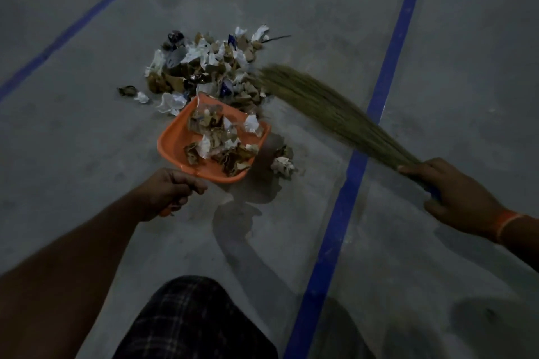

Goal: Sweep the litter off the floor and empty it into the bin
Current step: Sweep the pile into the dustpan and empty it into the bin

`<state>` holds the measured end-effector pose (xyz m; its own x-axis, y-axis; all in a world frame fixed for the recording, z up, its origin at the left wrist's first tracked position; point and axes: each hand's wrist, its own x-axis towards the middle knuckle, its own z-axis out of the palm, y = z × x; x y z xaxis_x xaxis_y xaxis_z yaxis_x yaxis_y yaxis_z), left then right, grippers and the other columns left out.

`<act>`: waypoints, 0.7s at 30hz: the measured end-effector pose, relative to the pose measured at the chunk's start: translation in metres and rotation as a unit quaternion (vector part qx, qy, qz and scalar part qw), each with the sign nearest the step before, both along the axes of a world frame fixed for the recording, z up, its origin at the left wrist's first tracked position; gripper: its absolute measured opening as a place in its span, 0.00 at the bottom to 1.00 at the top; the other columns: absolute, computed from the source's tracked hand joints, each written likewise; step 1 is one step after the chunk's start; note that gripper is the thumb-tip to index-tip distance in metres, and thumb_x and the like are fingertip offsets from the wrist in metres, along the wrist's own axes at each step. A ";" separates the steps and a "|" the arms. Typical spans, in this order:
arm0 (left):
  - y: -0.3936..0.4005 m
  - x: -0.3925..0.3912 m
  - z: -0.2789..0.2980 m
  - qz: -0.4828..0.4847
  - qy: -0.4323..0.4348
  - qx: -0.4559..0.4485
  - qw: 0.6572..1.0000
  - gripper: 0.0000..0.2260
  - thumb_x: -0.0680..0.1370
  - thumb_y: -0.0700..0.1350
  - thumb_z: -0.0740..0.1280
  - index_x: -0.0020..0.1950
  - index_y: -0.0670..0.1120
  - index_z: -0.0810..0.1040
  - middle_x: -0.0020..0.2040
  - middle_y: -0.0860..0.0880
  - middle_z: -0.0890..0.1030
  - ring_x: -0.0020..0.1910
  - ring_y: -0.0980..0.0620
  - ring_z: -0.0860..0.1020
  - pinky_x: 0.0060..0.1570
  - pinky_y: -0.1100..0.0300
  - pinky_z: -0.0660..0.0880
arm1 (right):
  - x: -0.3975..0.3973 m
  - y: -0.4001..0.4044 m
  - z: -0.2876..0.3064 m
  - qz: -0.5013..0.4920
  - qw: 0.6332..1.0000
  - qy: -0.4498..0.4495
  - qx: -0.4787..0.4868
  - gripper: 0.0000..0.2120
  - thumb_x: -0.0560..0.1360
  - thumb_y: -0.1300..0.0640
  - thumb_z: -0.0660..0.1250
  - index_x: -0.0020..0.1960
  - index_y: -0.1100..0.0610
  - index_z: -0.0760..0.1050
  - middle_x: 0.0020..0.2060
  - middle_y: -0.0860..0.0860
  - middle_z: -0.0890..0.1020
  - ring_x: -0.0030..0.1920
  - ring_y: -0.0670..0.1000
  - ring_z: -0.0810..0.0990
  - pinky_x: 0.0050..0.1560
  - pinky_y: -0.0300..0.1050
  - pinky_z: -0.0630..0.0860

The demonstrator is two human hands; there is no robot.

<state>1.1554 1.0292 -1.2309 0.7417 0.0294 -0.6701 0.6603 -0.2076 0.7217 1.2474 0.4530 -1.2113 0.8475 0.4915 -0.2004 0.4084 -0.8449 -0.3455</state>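
A heap of litter (208,63), torn paper, cardboard scraps and wrappers, lies on the grey floor. An orange dustpan (172,144) sits at the heap's near edge, its mouth toward the heap, with several scraps inside. My left hand (167,192) grips the dustpan's orange handle. My right hand (455,198) grips the blue handle of a grass broom (326,108). The broom's blurred tips reach the right side of the heap. A crumpled white paper (282,166) lies just right of the dustpan. No bin is in view.
Two blue lines are painted on the floor, one (358,160) running under the broom, one (73,26) at the far left. Small stray scraps (128,91) lie left of the heap. My checked shorts (192,320) fill the bottom middle.
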 end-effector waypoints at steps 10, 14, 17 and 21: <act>-0.020 -0.093 -0.037 0.024 -0.014 -0.002 1.000 0.14 0.79 0.31 0.62 0.45 0.43 0.86 0.25 0.42 0.70 0.18 0.53 0.61 0.21 0.68 0.60 | -0.007 -0.033 -0.061 0.032 0.999 0.019 -0.019 0.42 0.67 0.66 0.71 0.71 0.35 0.60 0.51 0.44 0.67 0.44 0.48 0.72 0.37 0.45 0.74; -0.041 -0.128 -0.051 0.028 0.008 -0.001 1.000 0.18 0.80 0.29 0.58 0.45 0.42 0.86 0.25 0.42 0.69 0.19 0.54 0.61 0.22 0.68 0.58 | -0.012 -0.037 -0.069 0.035 0.999 0.020 -0.036 0.38 0.67 0.66 0.72 0.72 0.42 0.67 0.49 0.47 0.68 0.42 0.50 0.73 0.38 0.44 0.70; -0.053 -0.146 -0.052 0.029 0.014 0.000 0.999 0.17 0.80 0.29 0.58 0.46 0.41 0.86 0.27 0.42 0.69 0.21 0.53 0.61 0.24 0.67 0.58 | -0.019 -0.042 -0.067 0.048 0.997 0.036 -0.050 0.37 0.68 0.64 0.70 0.72 0.43 0.66 0.50 0.47 0.69 0.42 0.49 0.73 0.38 0.42 0.71; -0.067 -0.164 -0.050 0.029 0.031 -0.004 0.999 0.16 0.80 0.28 0.58 0.47 0.39 0.85 0.26 0.42 0.70 0.21 0.53 0.61 0.22 0.67 0.59 | -0.024 -0.047 -0.066 0.060 0.995 0.055 -0.056 0.36 0.68 0.64 0.69 0.72 0.43 0.66 0.50 0.48 0.69 0.42 0.48 0.72 0.37 0.35 0.65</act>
<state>0.9913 0.9623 -1.2812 0.6958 0.0653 -0.7153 0.7147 -0.1620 0.6804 1.2235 0.4057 -1.2773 0.7540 0.5570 -0.3482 0.4736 -0.8283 -0.2993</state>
